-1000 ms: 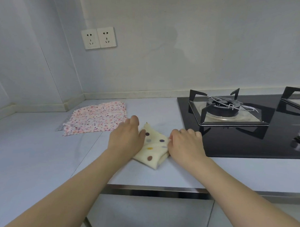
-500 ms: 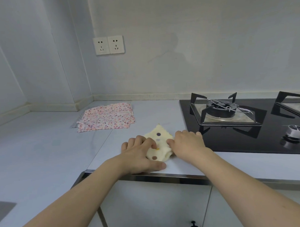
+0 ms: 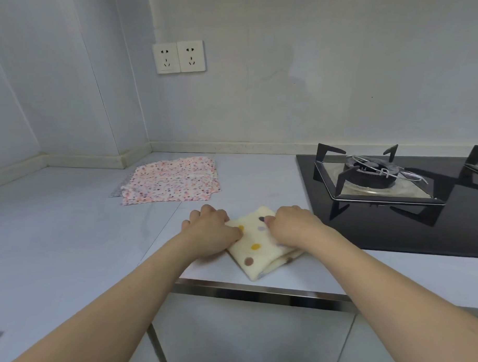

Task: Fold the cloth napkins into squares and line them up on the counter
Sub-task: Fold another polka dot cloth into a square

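Both hands curl on the dotted napkin (image 3: 257, 249); left hand (image 3: 211, 232) on its left edge, right hand (image 3: 293, 227) pinching the far corner; flowery napkin (image 3: 173, 181) lies far left.

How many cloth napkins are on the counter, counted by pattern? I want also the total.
Cream napkin with coloured dots, under both hands: 1
Pink floral napkin, lying flat: 1
Grey cloth edge peeking from under the floral one: 1, cannot tell if it is a napkin
Total: 2 sure, perhaps 3

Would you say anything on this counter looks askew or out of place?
Yes: the dotted napkin under both hands sits turned cornerwise to the counter edge, unlike the floral napkin, which lies roughly square to it.
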### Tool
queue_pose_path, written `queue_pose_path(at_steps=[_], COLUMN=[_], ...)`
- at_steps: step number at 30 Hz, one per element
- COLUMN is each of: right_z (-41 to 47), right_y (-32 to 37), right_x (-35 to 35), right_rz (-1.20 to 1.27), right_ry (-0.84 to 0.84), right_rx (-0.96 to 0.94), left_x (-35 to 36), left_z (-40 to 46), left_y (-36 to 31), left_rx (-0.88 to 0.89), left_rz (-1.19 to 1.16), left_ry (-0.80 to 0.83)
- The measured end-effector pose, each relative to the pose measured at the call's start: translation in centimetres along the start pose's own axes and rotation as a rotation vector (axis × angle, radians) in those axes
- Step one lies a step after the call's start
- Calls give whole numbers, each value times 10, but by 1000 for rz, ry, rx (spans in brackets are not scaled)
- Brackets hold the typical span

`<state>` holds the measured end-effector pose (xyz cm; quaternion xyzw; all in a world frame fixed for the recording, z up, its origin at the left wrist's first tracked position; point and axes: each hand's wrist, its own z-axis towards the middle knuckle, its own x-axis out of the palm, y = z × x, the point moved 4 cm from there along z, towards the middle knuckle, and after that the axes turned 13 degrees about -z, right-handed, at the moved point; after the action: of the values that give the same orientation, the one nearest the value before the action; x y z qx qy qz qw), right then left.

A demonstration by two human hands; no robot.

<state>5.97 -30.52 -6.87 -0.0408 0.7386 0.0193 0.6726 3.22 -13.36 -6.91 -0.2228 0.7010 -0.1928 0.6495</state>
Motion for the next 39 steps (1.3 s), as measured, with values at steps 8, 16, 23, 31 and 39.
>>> queue_pose_path(at_steps=[8, 16, 23, 31, 39], right_z=[-40, -107, -97, 3, -10], right_y=[-21, -26, -35, -61, -129], right_x=[-7, -34, -48, -51, -181], right_rz=[988, 1212, 1227, 1202, 1257], right_ry=[-112, 53, -191, -171, -44], right_rx=[-96, -22, 66, 207, 460], left_x=[-15, -31, 1, 2, -73], left_z=[-28, -90, -79, 27, 40], left_y=[-13, -53, -67, -95, -224], left_rx=[-83, 53, -184, 42, 2], left_rz=[-646, -1442, -1321, -931, -951], left_ry=[142, 67, -134, -393, -229])
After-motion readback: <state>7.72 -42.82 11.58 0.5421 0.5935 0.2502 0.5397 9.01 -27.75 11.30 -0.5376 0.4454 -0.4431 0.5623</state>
